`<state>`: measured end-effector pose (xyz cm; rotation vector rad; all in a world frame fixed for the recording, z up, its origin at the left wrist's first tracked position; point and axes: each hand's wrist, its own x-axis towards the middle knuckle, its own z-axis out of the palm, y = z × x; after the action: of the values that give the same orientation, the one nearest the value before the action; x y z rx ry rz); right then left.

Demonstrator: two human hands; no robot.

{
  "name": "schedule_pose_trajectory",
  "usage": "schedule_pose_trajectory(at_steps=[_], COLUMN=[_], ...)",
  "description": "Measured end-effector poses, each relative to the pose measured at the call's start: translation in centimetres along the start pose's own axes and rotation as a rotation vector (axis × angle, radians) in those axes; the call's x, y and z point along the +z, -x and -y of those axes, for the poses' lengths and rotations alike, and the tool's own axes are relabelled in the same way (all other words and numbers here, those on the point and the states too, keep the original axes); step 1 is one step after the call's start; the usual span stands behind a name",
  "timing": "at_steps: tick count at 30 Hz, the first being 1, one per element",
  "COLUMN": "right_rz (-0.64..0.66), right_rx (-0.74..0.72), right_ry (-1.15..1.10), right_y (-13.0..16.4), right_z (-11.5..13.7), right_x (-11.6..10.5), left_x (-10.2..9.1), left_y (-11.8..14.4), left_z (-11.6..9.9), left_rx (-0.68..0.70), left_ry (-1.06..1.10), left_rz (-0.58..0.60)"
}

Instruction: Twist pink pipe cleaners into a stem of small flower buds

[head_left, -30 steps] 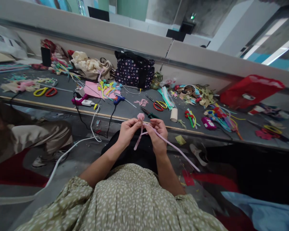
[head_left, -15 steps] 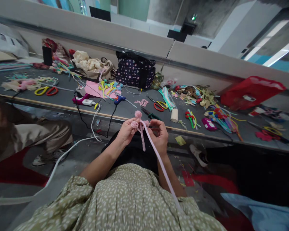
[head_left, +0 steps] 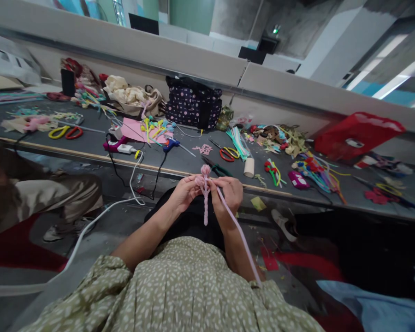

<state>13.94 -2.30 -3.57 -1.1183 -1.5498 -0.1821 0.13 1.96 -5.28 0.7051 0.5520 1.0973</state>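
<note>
While we pinch the pink pipe-cleaner flower (head_left: 205, 182) between left hand (head_left: 185, 191) and right hand (head_left: 229, 196), fingers closed on it, it stays upright near the bench (head_left: 180, 159).

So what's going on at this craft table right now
A person in a green dotted top sits at a cluttered worktable and works a pink pipe cleaner piece with both hands. The left hand and the right hand pinch it just below its small looped top, with a stem hanging down and a long pale strand trailing toward the lap. Scissors, a glue gun and a polka dot bag lie on the table.
</note>
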Motion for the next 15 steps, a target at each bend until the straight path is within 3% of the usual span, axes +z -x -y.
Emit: schedule_pose_trajectory(at_steps=[6, 15], right_rz=[-0.041, -0.094], right_rx=[-0.166, -0.248], right_ry=[0.225, 0.270], right_y=[-0.3, -0.3], right_z=[-0.5, -0.3], right_x=[-0.2, -0.1], left_x=[0.4, 1.3], left_y=[0.4, 0.0], left_z=[-0.1, 0.4], left_rx=[-0.038, 0.050], left_ry=[-0.022, -0.016], left_rz=[0.161, 0.017])
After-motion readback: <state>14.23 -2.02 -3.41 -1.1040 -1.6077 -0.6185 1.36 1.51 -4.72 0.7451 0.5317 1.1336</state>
